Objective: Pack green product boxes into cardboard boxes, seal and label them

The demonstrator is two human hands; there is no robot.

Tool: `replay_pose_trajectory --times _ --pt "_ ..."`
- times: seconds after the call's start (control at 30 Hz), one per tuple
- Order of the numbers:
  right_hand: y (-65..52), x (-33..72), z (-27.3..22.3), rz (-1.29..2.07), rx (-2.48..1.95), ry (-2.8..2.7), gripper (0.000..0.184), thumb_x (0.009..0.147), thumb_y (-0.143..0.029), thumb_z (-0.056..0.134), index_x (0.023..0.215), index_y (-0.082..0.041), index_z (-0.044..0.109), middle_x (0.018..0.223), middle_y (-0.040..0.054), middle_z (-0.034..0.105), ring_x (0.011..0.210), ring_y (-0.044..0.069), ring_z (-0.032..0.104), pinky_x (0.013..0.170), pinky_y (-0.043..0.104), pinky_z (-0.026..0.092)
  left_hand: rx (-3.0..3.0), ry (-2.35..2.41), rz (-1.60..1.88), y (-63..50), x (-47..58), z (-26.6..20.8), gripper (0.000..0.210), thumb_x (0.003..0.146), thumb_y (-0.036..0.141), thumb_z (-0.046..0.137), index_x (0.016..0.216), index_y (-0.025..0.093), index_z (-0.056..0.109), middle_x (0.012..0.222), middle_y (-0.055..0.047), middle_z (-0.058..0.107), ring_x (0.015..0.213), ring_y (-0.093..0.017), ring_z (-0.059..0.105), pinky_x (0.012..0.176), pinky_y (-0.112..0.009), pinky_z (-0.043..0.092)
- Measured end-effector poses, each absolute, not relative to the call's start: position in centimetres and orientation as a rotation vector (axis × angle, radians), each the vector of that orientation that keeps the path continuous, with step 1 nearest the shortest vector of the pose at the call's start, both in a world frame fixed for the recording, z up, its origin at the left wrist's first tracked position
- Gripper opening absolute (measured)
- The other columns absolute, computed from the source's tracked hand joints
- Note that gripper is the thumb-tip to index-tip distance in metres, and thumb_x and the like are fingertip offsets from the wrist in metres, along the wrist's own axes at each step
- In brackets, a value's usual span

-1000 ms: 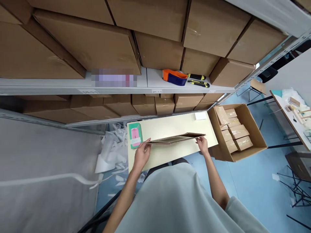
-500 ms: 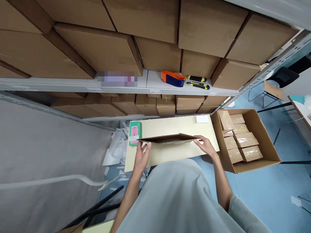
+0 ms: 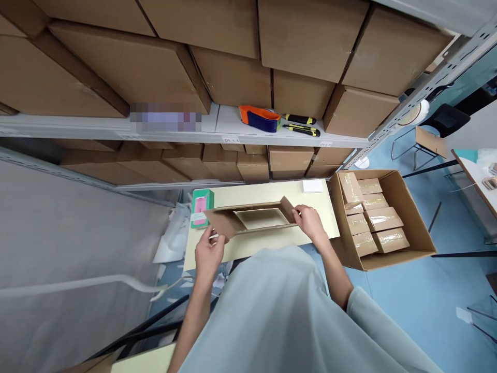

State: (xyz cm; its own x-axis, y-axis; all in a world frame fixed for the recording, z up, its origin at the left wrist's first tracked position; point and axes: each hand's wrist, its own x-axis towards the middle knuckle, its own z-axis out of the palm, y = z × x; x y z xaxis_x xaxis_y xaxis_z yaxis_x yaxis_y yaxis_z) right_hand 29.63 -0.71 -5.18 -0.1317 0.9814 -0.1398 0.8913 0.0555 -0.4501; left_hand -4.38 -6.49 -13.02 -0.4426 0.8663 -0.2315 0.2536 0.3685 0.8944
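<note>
A cardboard box (image 3: 227,221) stands part-unfolded over the cream table (image 3: 248,249), and I see the tabletop through its middle. My left hand (image 3: 209,251) pinches the flap at its left end. At the other end, my right hand (image 3: 309,221) grips the right flap between thumb and fingers. Just beyond the left flap lies a green box with a pink front (image 3: 201,207). A small white box or stack (image 3: 312,186) rests at the table's back right.
To the right stands a large open carton (image 3: 421,243) with several taped small boxes inside. A grey shelf (image 3: 227,122) above the table bears brown boxes, a tape dispenser (image 3: 260,118) and utility knives (image 3: 301,124). White scraps (image 3: 171,238) lie at the left.
The cardboard was nearly flat and has opened into a four-sided frame with its end flaps spread. Both hands have shifted their hold on its ends. The whole view has moved slightly.
</note>
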Motion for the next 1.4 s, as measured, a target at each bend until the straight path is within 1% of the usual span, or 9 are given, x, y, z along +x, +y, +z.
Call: replay_pose_trajectory --times 0.23,0.57,0.7,0.83,0.93,1.07,1.23,1.33,1.4 --pt "-2.1 31.2 -6.4 0.6 -1.958 -1.881 0.025 0.112 -0.033 0.055 0.103 -0.021 0.076 0.1 0.0098 0.08 0.075 0.024 0.072 0.074 0.032 0.048 1.397 1.86 0.862 -6.7 -3.6 -10.6 0.055 0.084 0.042 0.058 0.13 0.021 0.079 0.12 -0.01 0.079 0.087 -0.022 0.075 0.08 -0.034 0.065" --pt "-2.5 31.0 -7.9 0.608 -1.994 -1.896 0.035 0.115 -0.041 0.048 0.109 -0.02 0.076 0.105 0.0123 0.079 0.076 0.024 0.073 0.074 0.033 0.049 1.514 1.901 0.753 -6.9 -1.5 -9.1 0.055 0.093 0.039 0.054 0.141 0.021 0.075 0.116 -0.009 0.075 0.088 -0.022 0.075 0.087 -0.035 0.063" --pt "-2.2 31.0 -7.8 0.635 -2.012 -1.922 0.033 0.114 -0.042 0.051 0.111 -0.021 0.077 0.105 0.0109 0.08 0.075 0.023 0.073 0.073 0.032 0.047 1.506 1.921 0.729 -6.8 -1.4 -9.0 0.06 0.095 0.047 0.058 0.147 0.021 0.071 0.118 -0.01 0.074 0.087 -0.022 0.074 0.082 -0.035 0.062" --pt "-0.8 30.9 -7.8 0.656 -2.021 -1.843 0.037 0.114 -0.047 0.054 0.128 -0.019 0.075 0.1 0.01 0.081 0.079 0.025 0.075 0.074 0.033 0.049 1.48 1.916 0.683 -6.7 -1.3 -9.2 0.067 0.096 0.053 0.06 0.155 0.021 0.064 0.119 -0.011 0.075 0.084 -0.022 0.074 0.076 -0.035 0.061" --pt "1.3 30.6 -7.6 0.604 -1.997 -1.831 0.041 0.113 -0.048 0.057 0.139 -0.019 0.072 0.11 0.0122 0.081 0.081 0.025 0.075 0.078 0.034 0.051 1.503 1.911 0.667 -6.8 -1.5 -9.6 0.067 0.097 0.047 0.058 0.16 0.023 0.061 0.118 -0.01 0.075 0.083 -0.022 0.074 0.076 -0.035 0.06" --pt "4.7 30.0 -7.4 0.541 -1.968 -1.882 0.034 0.114 -0.043 0.057 0.13 -0.021 0.078 0.12 0.013 0.078 0.08 0.023 0.073 0.079 0.033 0.052 1.572 1.921 0.644 -7.0 -1.9 -10.2 0.067 0.099 0.04 0.054 0.164 0.025 0.058 0.114 -0.009 0.074 0.079 -0.022 0.073 0.079 -0.037 0.06" --pt "7.5 29.3 -7.6 0.559 -1.93 -1.867 0.028 0.113 -0.035 0.057 0.115 -0.02 0.081 0.104 0.0111 0.078 0.086 0.024 0.073 0.079 0.032 0.052 1.646 1.921 0.637 -7.1 -1.7 -10.3 0.064 0.101 0.039 0.053 0.163 0.026 0.059 0.107 -0.007 0.07 0.08 -0.022 0.071 0.08 -0.037 0.06" --pt "7.7 28.5 -7.7 0.637 -1.916 -1.807 0.03 0.113 -0.037 0.056 0.122 -0.018 0.077 0.096 0.0101 0.079 0.091 0.027 0.076 0.084 0.032 0.053 1.662 1.86 0.632 -7.1 -1.3 -10.3 0.063 0.103 0.046 0.058 0.164 0.029 0.058 0.112 -0.007 0.068 0.084 -0.022 0.073 0.086 -0.037 0.062" --pt "7.2 28.1 -7.8 0.703 -1.901 -1.765 0.036 0.114 -0.043 0.056 0.132 -0.017 0.073 0.095 0.0093 0.08 0.095 0.028 0.079 0.087 0.033 0.054 1.681 1.8 0.632 -7.0 -0.9 -10.4 0.062 0.104 0.051 0.06 0.162 0.031 0.061 0.128 -0.01 0.07 0.102 -0.025 0.076 0.097 -0.039 0.062"
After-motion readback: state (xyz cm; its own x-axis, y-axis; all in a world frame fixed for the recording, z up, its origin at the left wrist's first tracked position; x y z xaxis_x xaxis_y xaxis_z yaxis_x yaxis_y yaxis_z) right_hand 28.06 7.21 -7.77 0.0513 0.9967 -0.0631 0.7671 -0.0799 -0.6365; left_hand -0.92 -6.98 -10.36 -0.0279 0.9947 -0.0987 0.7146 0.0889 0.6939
